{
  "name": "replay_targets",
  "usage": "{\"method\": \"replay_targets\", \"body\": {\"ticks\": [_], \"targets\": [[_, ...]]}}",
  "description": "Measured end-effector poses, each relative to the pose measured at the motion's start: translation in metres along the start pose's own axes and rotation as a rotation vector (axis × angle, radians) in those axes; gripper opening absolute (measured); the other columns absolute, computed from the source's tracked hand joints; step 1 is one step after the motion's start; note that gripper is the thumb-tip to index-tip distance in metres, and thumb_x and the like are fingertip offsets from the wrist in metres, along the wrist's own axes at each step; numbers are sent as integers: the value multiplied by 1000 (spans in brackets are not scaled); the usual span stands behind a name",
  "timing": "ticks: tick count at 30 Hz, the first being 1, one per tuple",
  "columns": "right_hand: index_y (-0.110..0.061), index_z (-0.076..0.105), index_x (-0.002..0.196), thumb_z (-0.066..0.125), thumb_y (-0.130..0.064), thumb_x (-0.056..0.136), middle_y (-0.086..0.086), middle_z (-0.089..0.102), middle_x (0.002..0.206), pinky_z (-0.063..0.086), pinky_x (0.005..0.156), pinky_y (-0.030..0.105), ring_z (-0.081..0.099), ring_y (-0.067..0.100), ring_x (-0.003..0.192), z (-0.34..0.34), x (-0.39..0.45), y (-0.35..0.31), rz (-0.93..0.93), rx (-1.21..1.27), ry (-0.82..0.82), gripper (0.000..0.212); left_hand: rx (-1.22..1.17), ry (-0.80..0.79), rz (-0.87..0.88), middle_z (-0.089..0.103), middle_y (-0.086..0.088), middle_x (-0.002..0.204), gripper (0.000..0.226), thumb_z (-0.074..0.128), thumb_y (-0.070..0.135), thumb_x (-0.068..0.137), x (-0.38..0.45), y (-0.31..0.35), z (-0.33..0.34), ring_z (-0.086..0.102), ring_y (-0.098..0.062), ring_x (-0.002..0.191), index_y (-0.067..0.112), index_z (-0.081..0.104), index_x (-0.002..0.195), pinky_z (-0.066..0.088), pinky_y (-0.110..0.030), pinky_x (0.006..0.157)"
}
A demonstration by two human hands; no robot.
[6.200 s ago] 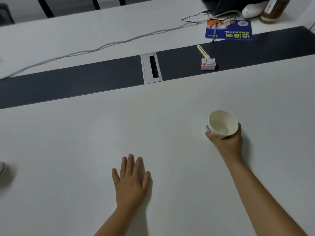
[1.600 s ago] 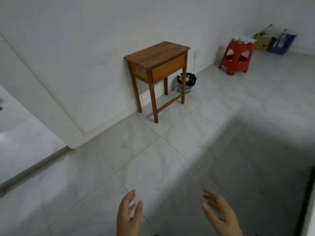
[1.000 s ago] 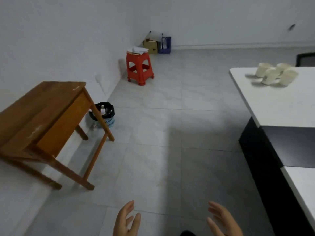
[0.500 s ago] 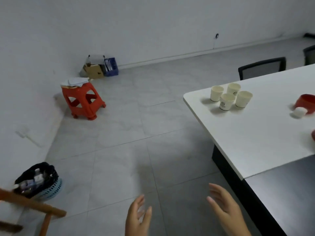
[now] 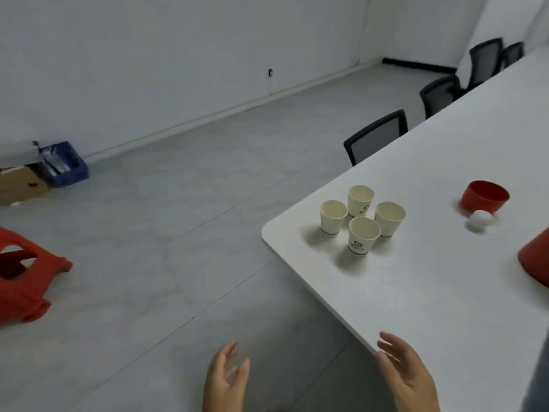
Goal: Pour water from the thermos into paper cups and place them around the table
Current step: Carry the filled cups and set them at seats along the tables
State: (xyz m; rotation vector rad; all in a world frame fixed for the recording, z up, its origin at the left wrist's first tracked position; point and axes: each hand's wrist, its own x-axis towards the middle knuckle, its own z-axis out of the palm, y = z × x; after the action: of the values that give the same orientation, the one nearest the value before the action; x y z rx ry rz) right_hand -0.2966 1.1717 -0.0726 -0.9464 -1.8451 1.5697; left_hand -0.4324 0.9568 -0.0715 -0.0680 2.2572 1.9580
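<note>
Both hands are empty here, the left hand [image 5: 227, 382] loose and spread over bare floor, the right hand [image 5: 405, 374] fanned open right at the near edge of the table [image 5: 416, 292], holding nothing. Ahead of that right hand, up and a touch to its left, sits the cluster of four paper cups [image 5: 363, 220], packed so tightly their rims nearly touch, close to the rounded table corner. That is where trouble could start: reach in for one cup and the knuckles may well clip a neighbour, and light paper cups tip easily, with the table edge just beside them. Whether any hold water cannot be told from here; if they do, a nudge means a spill. The nearest cup [image 5: 363, 237] looks the safest pick, being the one closest to the open right hand. Farther off to the right of the grip lies a red lid [image 5: 484, 200] with a small white stopper [image 5: 481, 221] just beside it, and a red body [image 5: 534, 263] cut off at the frame's edge, likely the thermos. With it uncapped, a careless swing past it could knock it over.
</note>
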Motion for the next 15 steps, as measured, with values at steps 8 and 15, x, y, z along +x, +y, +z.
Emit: {"method": "replay_targets", "body": {"ticks": [8,15], "targets": [[-58,60,80,65,7,73,-31,64,93,42,73,-3,58,-15,86,56,88,-8,113,12,230,66,204,-425,41,53,-10,110,42,62,-14,75,155,38,81,57,-1,99,18,51,100,45,-8,74],[-43,45,93,79,-3,61,-31,56,101,40,86,13,47,14,106,66,193,-6,235,30,221,62,333,-692,39,46,8,114,53,70,5,75,225,52,196,49,-5,104,26,41,115,39,-8,79]]}}
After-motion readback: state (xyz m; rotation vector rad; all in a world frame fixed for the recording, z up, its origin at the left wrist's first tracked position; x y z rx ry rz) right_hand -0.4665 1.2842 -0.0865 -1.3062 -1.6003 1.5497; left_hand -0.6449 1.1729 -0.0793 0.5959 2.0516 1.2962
